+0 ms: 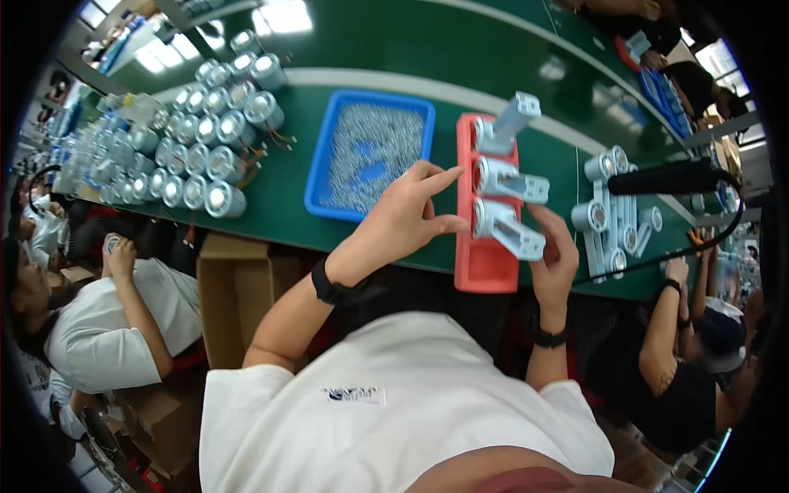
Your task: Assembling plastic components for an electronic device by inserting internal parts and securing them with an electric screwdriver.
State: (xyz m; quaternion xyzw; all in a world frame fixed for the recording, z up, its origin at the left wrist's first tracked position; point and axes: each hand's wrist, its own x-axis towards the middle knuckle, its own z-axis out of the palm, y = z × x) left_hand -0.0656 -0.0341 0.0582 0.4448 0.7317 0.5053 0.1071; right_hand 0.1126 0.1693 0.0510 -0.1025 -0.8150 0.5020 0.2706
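Observation:
A long red jig tray point(485, 267) lies on the green table and carries three light metal bracket assemblies. My left hand point(407, 215) rests at the tray's left edge, fingertips pinched against the round end of the nearest bracket point(503, 230). My right hand point(555, 261) cups that same bracket from the right side. The middle bracket point(509, 179) and the far bracket point(508, 125) sit untouched in the tray.
A blue tray point(327, 177) of small screws sits left of the jig. Rows of silver cylindrical motors point(209, 123) fill the table's left part. Finished bracket assemblies point(612, 218) and a black-handled tool point(666, 179) lie right. Other people sit on both sides; a cardboard box point(234, 287) stands below the table.

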